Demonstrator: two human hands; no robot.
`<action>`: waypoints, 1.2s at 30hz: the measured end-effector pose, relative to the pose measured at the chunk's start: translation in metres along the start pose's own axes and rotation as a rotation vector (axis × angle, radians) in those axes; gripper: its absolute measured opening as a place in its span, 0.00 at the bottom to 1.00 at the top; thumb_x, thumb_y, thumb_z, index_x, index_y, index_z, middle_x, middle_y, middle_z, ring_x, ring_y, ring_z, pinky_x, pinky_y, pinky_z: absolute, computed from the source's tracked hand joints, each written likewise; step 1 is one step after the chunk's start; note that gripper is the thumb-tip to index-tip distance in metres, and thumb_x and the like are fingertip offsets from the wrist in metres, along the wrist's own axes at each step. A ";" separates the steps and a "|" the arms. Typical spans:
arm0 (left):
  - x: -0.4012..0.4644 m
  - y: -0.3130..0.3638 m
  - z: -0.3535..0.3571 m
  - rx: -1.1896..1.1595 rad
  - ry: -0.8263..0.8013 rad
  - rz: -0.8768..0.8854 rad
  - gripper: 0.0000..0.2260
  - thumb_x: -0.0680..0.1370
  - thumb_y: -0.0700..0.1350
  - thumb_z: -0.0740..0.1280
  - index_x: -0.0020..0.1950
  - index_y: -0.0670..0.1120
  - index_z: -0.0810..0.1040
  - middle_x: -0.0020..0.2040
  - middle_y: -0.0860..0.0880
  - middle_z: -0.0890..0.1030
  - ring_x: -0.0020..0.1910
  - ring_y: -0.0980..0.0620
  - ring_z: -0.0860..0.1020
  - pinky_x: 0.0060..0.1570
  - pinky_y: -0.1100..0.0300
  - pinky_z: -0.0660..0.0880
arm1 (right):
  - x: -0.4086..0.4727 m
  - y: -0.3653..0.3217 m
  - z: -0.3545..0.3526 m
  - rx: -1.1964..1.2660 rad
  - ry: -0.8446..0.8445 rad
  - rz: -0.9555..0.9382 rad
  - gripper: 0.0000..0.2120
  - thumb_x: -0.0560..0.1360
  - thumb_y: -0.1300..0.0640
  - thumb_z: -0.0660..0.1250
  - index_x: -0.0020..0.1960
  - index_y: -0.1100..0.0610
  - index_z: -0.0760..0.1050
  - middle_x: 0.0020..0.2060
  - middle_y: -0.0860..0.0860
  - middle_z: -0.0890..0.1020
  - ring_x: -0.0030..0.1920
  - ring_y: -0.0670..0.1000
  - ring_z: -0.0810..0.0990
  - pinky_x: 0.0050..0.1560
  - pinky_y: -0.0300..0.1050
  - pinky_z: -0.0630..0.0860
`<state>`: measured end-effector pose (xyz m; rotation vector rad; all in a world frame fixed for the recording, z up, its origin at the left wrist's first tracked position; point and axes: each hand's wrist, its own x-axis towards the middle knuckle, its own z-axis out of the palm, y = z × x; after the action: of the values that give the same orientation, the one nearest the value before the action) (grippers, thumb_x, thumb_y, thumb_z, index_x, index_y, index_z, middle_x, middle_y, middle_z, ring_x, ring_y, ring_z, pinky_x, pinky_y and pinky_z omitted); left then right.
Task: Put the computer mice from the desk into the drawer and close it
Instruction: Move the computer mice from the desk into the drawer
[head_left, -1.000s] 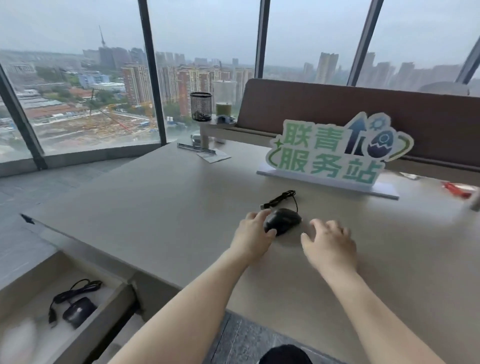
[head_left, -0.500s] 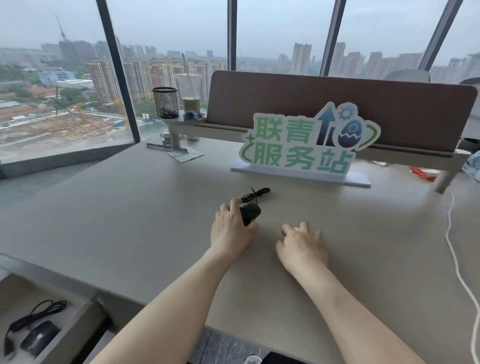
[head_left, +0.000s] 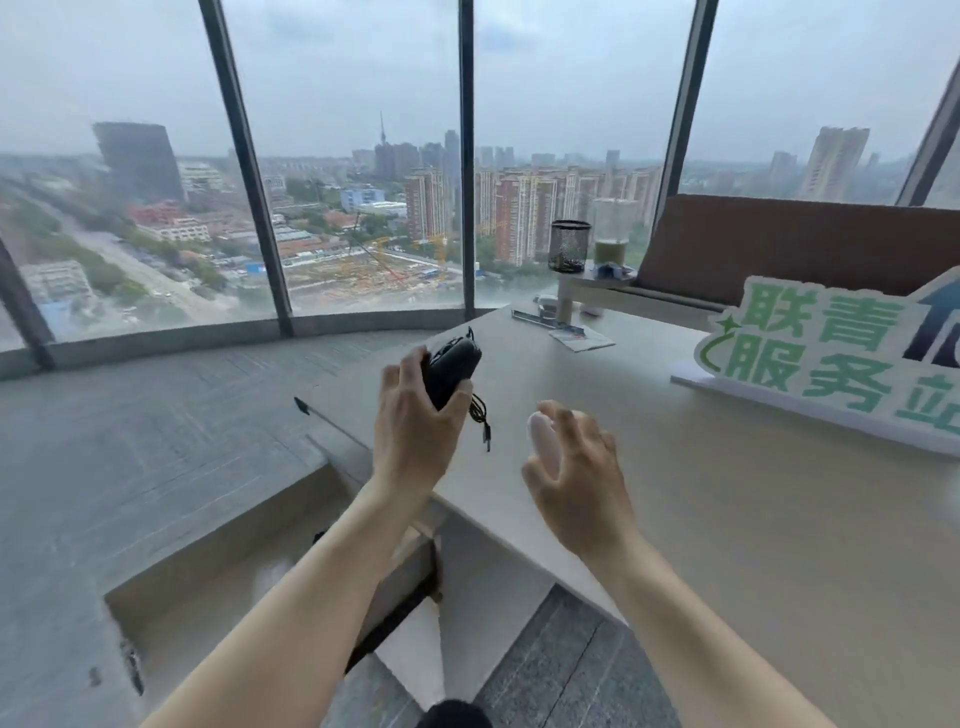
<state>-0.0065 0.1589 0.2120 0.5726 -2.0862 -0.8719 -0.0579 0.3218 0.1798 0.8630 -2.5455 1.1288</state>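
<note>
The pale, boxy open drawer (head_left: 218, 587) sits near left — its contents blurred. The left hand (head_left: 415, 431) grips a glossy black corded mouse (head_left: 451, 370) above the smooth beige desk (head_left: 727, 519); the right hand (head_left: 576, 467) hovers spread, empty.

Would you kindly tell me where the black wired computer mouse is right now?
The black wired computer mouse is lifted off the desk in the left hand, left of centre in the head view, over the beige desk's left corner.

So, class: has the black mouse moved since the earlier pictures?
Yes. The black mouse has left the desk: the left hand holds it raised, leftward, away from the green sign.
</note>
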 end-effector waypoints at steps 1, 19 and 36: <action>-0.001 -0.014 -0.016 0.025 0.018 -0.029 0.27 0.75 0.56 0.64 0.72 0.49 0.64 0.62 0.44 0.71 0.57 0.45 0.74 0.54 0.52 0.72 | 0.001 -0.015 0.016 0.030 -0.029 -0.035 0.24 0.74 0.55 0.63 0.69 0.49 0.65 0.66 0.54 0.71 0.61 0.58 0.68 0.59 0.50 0.66; -0.065 -0.288 -0.097 0.586 -0.252 -0.848 0.23 0.79 0.48 0.58 0.73 0.49 0.57 0.66 0.38 0.63 0.60 0.37 0.72 0.52 0.49 0.71 | -0.031 -0.108 0.307 -0.026 -0.837 0.067 0.25 0.76 0.56 0.54 0.73 0.51 0.60 0.68 0.61 0.69 0.65 0.65 0.65 0.63 0.57 0.66; -0.063 -0.329 -0.090 0.717 -0.480 -0.879 0.22 0.77 0.54 0.60 0.68 0.46 0.66 0.67 0.41 0.68 0.65 0.39 0.71 0.56 0.48 0.72 | -0.036 -0.098 0.354 -0.369 -0.912 0.030 0.23 0.77 0.57 0.58 0.71 0.53 0.61 0.67 0.59 0.68 0.66 0.61 0.68 0.52 0.52 0.73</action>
<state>0.1356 -0.0533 -0.0225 1.9172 -2.5934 -0.7204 0.0400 0.0252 -0.0167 1.4679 -3.2946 0.2169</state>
